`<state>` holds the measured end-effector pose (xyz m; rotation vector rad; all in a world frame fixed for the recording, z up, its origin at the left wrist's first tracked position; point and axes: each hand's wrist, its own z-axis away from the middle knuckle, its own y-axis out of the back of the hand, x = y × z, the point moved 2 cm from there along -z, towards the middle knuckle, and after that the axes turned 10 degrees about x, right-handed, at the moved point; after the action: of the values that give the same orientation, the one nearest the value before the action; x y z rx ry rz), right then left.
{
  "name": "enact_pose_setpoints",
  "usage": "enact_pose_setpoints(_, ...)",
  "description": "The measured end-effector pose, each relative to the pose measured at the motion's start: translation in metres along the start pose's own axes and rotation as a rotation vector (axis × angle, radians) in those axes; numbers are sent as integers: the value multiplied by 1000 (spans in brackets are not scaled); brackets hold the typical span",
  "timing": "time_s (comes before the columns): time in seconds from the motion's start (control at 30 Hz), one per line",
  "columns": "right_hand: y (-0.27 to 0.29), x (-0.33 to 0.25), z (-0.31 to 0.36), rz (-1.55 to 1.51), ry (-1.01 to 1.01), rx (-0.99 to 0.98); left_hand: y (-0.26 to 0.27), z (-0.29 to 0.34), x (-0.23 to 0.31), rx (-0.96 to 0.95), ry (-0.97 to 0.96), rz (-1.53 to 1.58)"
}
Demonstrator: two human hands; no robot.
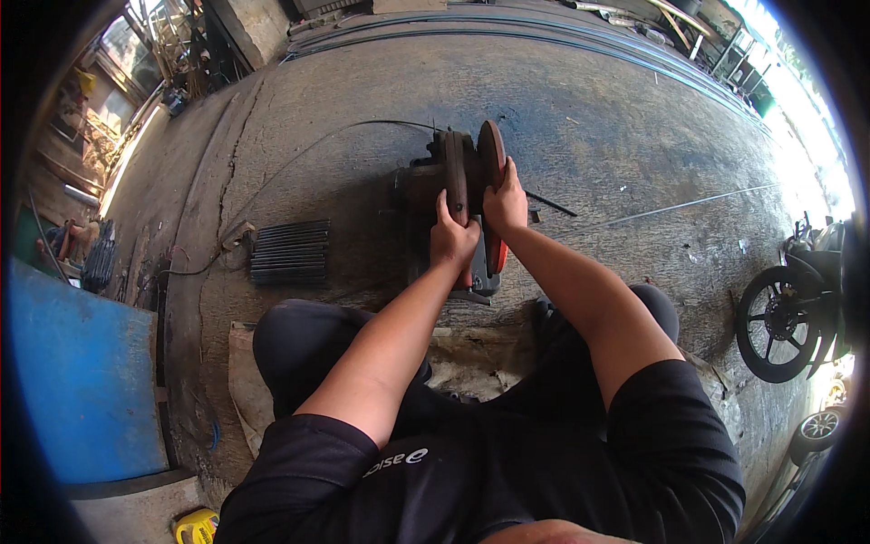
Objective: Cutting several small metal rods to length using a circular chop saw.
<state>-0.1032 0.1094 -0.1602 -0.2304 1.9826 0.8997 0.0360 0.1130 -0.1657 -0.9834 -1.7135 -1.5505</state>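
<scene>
A dark cut-off saw (421,188) stands on the concrete floor in front of my knees. My left hand (453,240) is closed around the near end of its brown guard arm, the index finger lying along it. On the saw's right side is a large reddish-brown disc (492,150), seen nearly edge-on, bright red at its lower part. My right hand (506,204) grips this disc from the right, thumb near its edge and fingers along its outer face. The saw's base (485,279) shows below the hands; my hands hide part of the middle.
A bundle of short dark metal rods (290,253) lies left of the saw, beside a cable (272,181). A long thin bar (662,212) extends to the right, toward a motorcycle (781,322). Long pipes (507,32) lie across the back. A blue panel (82,372) stands left.
</scene>
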Motion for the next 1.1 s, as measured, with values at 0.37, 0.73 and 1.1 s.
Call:
enact_pose_setpoints(0.37,-7,8,5,7,36,30,-9,2,-13,100,-104,9)
enact_pose_setpoints(0.73,-2,4,8,-8,-9,-2,-9,4,-15,74,-89,33)
enact_pose_setpoints(1.1,-6,16,8,11,29,31,-10,8,-12,38,-37,53)
